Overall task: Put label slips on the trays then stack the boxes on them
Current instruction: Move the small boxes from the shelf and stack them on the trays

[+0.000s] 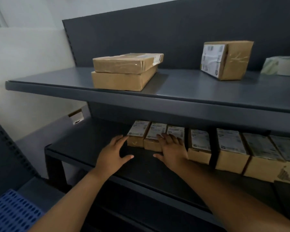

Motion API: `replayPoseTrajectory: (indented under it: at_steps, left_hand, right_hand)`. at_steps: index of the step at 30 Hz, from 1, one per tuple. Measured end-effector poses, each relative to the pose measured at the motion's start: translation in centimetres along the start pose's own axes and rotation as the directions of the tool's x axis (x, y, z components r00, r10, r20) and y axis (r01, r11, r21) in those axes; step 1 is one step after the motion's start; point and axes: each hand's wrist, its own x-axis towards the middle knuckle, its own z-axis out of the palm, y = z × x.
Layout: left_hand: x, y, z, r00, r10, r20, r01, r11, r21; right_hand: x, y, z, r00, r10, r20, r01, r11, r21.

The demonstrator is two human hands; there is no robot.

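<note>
Both hands reach onto the lower shelf with fingers spread and nothing gripped — the left hand is flat and open, its fingertips just at the left side of the leftmost box. The right hand is likewise open, its fingers lying on top of the second box and third box in a row of labelled cardboard boxes. On the upper shelf sit a stack of two flat boxes and, well apart to the right, a tilted box.
</note>
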Motion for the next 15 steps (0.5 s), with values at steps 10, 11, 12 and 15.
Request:
replayPoseTrajectory:
  at_steps: [10,11,12,15]
  left_hand:
    - [7.2,-3.5,4.2,0.993,0.09,0.07,-0.087,0.995,-0.038]
    - [7.5,-3.6,4.5,0.991,0.11,0.071,-0.109,0.994,-0.024]
    - [7.8,-3.6,4.9,0.99,0.125,0.065,-0.124,0.992,-0.018]
    - [8.0,-3.7,5.4,0.989,0.149,0.018,-0.148,0.988,-0.043]
  right_hand:
    - [3.2,-0.1,2.5,0.995,0.094,0.012,-0.092,0.988,-0.121]
    - [3.3,-0.1,2.6,0.995,0.095,0.007,-0.093,0.987,-0.131]
    - [3.3,-0.1,2.8,0.996,0.092,0.001,-0.091,0.986,-0.138]
    - [3.3,-0.1,3.0,0.996,0.084,-0.014,-0.085,0.984,-0.157]
